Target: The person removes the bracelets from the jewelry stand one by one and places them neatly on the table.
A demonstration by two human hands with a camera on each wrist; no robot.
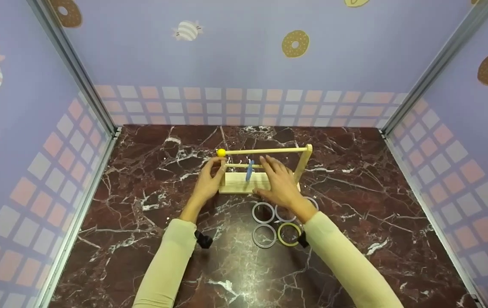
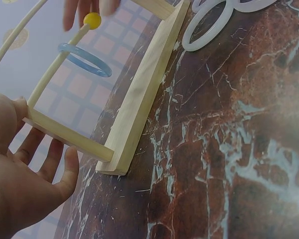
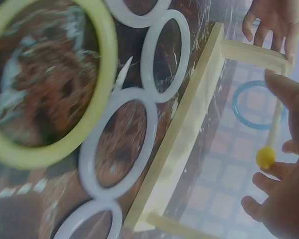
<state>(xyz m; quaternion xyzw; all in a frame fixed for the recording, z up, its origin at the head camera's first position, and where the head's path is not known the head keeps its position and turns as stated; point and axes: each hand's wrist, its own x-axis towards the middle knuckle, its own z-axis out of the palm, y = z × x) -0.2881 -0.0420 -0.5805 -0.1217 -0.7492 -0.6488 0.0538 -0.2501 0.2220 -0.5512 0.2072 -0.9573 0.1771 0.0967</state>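
Note:
A pale wooden bangle stand (image 1: pixel 235 183) has two rods, one above the other, on posts at opposite ends. My left hand (image 1: pixel 207 182) grips the top of its left post, thumb on one side and fingers behind. A blue bangle (image 1: pixel 249 171) hangs around the lower rod, touched by neither hand in view. Near that rod's free end, with its yellow ball (image 2: pixel 92 21), is my right hand (image 1: pixel 282 184), fingers apart and loosely extended. In the right wrist view its thumb lies by the rod; whether it touches is unclear.
In front of the stand lie several bangles on the dark marbled table (image 1: pixel 141 239), including a yellow bangle (image 3: pixel 107 50) and a pale bangle (image 1: pixel 253 235). Some are partly hidden by the right arm. Another yellow ball (image 1: pixel 221 152) caps the upper rod. Patterned walls enclose three sides.

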